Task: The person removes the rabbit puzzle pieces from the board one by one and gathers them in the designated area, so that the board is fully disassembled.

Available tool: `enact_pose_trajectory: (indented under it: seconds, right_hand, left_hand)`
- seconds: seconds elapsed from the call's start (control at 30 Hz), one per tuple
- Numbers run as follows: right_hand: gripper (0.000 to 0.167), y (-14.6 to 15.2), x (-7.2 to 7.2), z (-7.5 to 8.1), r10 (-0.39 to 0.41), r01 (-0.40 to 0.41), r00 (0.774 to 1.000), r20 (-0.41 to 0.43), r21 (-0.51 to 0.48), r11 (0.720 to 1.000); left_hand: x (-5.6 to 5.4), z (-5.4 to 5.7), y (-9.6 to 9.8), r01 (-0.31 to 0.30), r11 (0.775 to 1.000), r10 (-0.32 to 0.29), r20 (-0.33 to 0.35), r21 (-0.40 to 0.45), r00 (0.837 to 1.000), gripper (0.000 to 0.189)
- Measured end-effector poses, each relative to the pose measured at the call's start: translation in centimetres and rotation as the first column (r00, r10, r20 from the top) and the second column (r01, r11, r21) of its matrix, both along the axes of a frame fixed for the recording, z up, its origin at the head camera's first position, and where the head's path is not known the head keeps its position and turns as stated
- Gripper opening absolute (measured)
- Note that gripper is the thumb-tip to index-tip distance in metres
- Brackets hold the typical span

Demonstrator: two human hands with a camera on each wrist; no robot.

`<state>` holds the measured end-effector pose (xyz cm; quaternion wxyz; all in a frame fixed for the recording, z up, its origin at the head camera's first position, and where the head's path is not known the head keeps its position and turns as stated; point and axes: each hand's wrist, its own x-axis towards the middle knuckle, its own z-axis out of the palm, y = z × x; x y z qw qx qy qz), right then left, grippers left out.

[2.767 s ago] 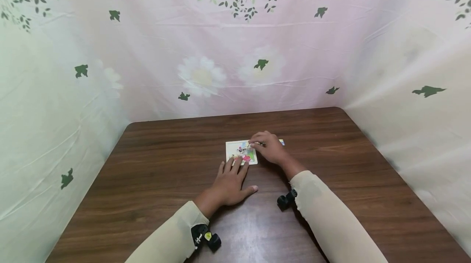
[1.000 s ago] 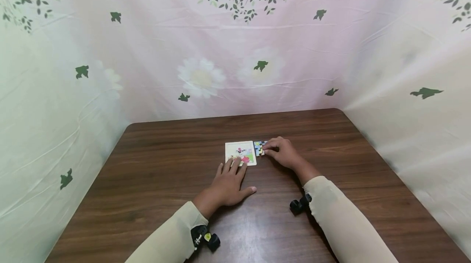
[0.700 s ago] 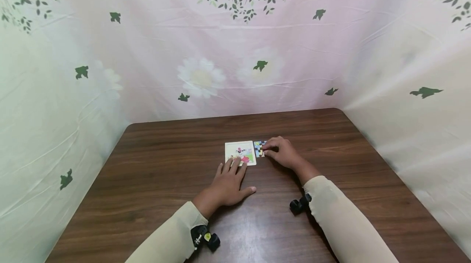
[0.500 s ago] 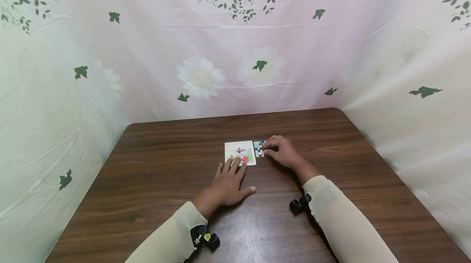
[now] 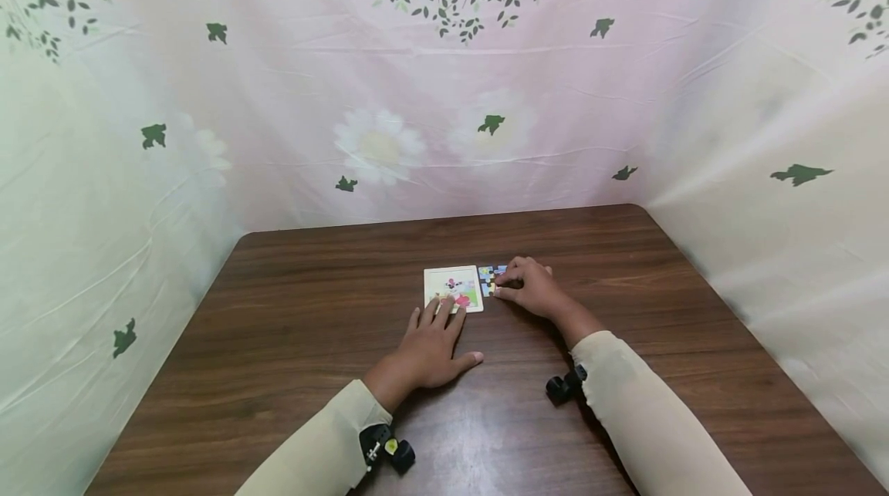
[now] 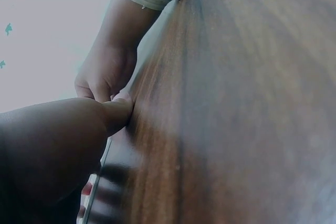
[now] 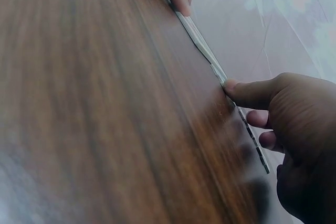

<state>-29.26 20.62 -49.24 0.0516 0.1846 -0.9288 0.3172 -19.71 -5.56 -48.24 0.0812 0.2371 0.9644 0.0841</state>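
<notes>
A square picture puzzle board (image 5: 437, 280) with a pale border and a cartoon figure lies flat on the table. My left hand (image 5: 428, 348) is spread, its fingertips resting on the board's near edge. Against the board's right side lie blue and yellow jigsaw pieces (image 5: 487, 274), partly covered by my right hand (image 5: 536, 289). That hand's thumb and curled fingers pinch a jigsaw piece there. From the right wrist, the thumb (image 7: 247, 92) meets the near edge of the thin row of pieces (image 7: 257, 148), with two fingertips beyond it.
The brown wood-grain table (image 5: 305, 326) has rounded far corners. A printed cloth (image 5: 444, 156) with leaves, birds and flowers hangs behind it and along both sides. A black camera (image 5: 566, 386) is strapped at each wrist.
My right hand has gone from the board's upper right corner to the pieces on its right, which now show beside the board. Its thumb has lately shifted slightly. My left hand stays put.
</notes>
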Motion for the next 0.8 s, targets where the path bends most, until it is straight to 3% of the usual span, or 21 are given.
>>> enact_pose_trajectory:
  seconds: [0.8]
  right_hand:
    - [0.017, -0.02, -0.11, -0.05, -0.017, 0.017, 1.000, -0.013, 0.003, 1.000]
  left_hand:
    - [-0.23, -0.21, -0.03, -0.002, 1.000, 0.002, 0.008, 0.000, 1.000, 0.092]
